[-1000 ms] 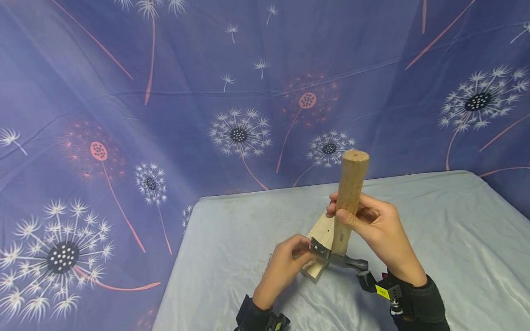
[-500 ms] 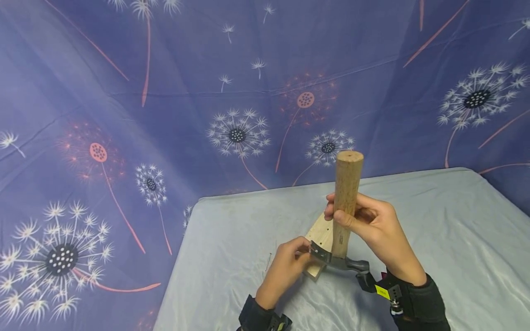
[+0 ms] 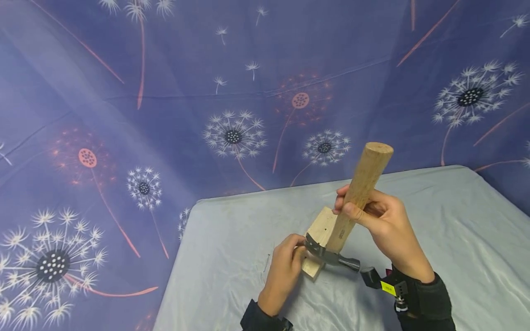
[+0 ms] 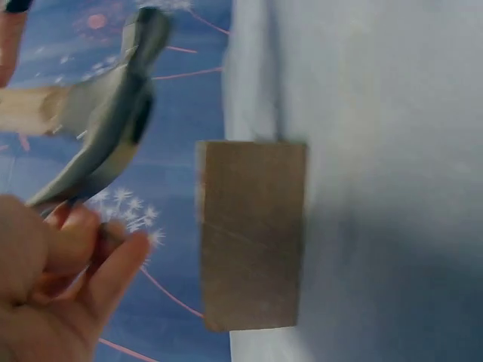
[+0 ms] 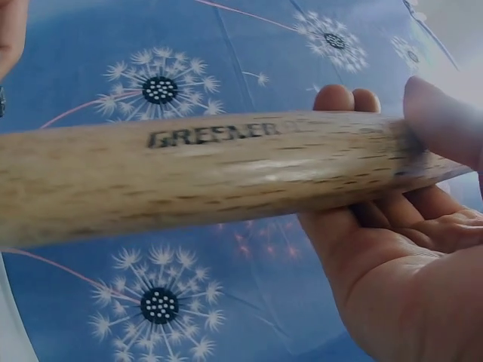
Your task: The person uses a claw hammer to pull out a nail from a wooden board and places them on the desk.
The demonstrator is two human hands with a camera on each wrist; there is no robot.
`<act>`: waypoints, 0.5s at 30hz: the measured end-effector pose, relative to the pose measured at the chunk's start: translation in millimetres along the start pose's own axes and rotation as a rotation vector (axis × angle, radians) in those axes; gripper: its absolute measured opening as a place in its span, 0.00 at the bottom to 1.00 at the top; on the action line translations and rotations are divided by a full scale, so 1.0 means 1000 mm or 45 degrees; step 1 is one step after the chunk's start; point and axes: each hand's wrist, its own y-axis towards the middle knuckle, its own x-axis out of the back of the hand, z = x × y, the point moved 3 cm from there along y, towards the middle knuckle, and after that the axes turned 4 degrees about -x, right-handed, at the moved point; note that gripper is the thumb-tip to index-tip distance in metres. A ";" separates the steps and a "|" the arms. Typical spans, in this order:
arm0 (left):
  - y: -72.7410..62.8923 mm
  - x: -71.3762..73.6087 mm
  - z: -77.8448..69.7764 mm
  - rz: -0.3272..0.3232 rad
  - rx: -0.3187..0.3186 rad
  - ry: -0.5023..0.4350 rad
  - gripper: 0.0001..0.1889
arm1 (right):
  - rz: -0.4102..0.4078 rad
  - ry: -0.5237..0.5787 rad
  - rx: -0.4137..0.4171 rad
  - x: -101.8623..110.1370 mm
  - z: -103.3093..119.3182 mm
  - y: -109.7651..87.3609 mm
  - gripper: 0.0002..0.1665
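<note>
My right hand (image 3: 387,220) holds a claw hammer (image 3: 368,172) by its wooden handle, between thumb and fingers. The handle leans up and to the right, with the dark head low. At the claw end is my left hand (image 3: 283,264), thumb and fingertips together. In the left wrist view those fingertips pinch a small dark nail (image 4: 104,231) close under the claw; most of it is hidden. A pale wooden block (image 3: 321,225) with small dark holes lies beneath the hammer, and its end face fills the middle of the left wrist view.
A thin loose nail (image 3: 267,262) lies on the light grey cloth (image 3: 223,239) left of my left hand. Behind the covered table hangs a blue dandelion-print curtain (image 3: 186,69). Black camera straps (image 3: 426,294) sit on both wrists.
The hammer handle has tipped to the right and its head has turned, the striking face dropping slightly. My right hand has shifted a little right. My left fingers stay by the claw.
</note>
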 end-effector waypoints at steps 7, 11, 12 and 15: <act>-0.003 -0.001 -0.002 -0.103 -0.029 0.172 0.06 | 0.020 -0.034 0.010 -0.001 0.002 0.000 0.15; -0.004 -0.001 -0.002 -0.121 -0.103 0.261 0.09 | 0.009 -0.072 -0.006 -0.001 0.001 -0.001 0.15; -0.004 0.000 -0.002 -0.144 -0.124 0.278 0.10 | 0.005 -0.081 -0.017 0.000 0.001 -0.002 0.14; 0.001 0.014 -0.001 -0.282 -0.182 0.315 0.11 | -0.009 -0.152 -0.071 0.003 0.002 -0.005 0.15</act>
